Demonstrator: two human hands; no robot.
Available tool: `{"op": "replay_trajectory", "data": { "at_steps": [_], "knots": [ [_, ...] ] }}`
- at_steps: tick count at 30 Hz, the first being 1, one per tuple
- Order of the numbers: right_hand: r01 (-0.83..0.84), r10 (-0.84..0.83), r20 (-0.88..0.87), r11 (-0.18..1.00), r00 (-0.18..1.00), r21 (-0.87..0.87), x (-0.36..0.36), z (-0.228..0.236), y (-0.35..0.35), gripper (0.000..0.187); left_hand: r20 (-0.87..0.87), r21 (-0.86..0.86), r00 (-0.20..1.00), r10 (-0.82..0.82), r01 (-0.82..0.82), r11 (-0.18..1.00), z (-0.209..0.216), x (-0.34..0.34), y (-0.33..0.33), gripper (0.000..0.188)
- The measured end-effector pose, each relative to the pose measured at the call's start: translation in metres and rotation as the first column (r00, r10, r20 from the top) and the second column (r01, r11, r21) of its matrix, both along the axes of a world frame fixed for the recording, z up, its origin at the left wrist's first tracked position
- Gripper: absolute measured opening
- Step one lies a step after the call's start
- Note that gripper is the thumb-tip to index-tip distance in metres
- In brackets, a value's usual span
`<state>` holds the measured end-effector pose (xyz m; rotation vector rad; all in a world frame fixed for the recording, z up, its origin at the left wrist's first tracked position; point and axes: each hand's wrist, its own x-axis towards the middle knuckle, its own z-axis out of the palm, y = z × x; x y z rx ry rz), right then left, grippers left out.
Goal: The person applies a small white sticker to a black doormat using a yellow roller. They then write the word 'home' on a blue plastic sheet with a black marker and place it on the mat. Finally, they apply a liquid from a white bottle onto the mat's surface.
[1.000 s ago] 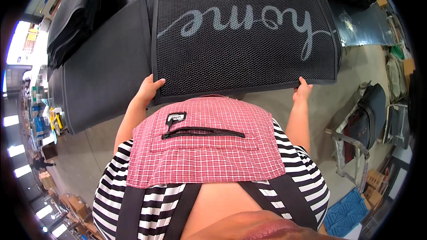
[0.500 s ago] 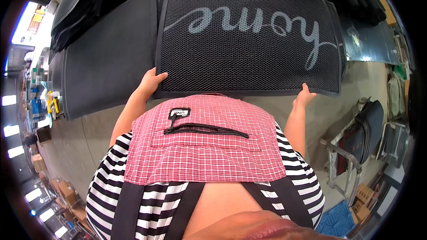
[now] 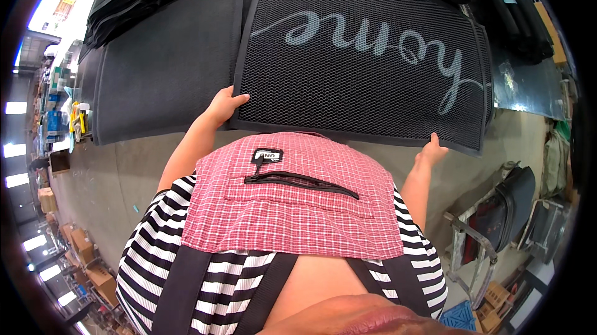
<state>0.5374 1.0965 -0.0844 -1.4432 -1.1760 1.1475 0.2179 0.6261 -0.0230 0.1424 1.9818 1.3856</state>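
A black honeycomb-textured doormat (image 3: pixel 348 86) with pale grey cursive lettering, upside down to me, lies in front of me. My left hand (image 3: pixel 227 105) grips its near left corner, thumb on top and the other fingers hidden beneath the rim. Near the right end of the close edge, my right hand (image 3: pixel 431 150) holds the mat in the same way, thumb above and fingers underneath. Beside it on the left lies a plain black mat (image 3: pixel 168 68), against the doormat's left border. Another mat's edge shows under the doormat at the right.
A stack of black sheets (image 3: pixel 127 5) is at the far left. Black rolls (image 3: pixel 497 5) lie at the far right, on a shiny metal table surface (image 3: pixel 528 89). On the floor at right stands a metal-framed cart (image 3: pixel 476 245) with dark mats leaning in it. Cardboard boxes (image 3: pixel 102 282) sit lower left.
The view has turned slightly, so the mats sit farther right and the doormat's right end lower. Both hands keep their hold on the doormat.
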Motion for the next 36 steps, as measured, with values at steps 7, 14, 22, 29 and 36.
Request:
{"op": "replay_trajectory", "data": {
  "at_steps": [7,14,22,29,36],
  "knots": [
    [0.003,0.000,-0.047,0.998,0.999,0.064,0.003,-0.002,-0.004,0.043,0.010,-0.033,1.000,0.003,-0.003,0.999,-0.002,0.000,-0.004,0.029],
    [0.151,-0.225,-0.351,0.962,0.909,-0.226,0.018,-0.005,0.022,0.057,-0.019,-0.022,0.999,-0.045,0.045,0.999,0.010,0.002,0.004,0.034],
    [-0.131,-0.052,-0.703,0.970,0.709,-0.204,-0.005,0.076,0.011,0.052,0.026,0.265,1.000,0.016,-0.022,0.964,0.048,0.002,0.004,0.035],
    [-0.104,0.205,-0.534,0.971,0.820,0.214,-0.001,0.234,0.117,0.025,-0.269,0.595,0.963,0.014,0.154,0.789,0.226,-0.034,0.026,0.041],
    [-0.139,0.666,-0.502,0.667,0.552,0.732,-0.041,0.436,0.074,0.058,-0.183,0.958,0.902,0.392,0.074,0.275,0.320,-0.055,-0.048,0.021]
  ]
}}
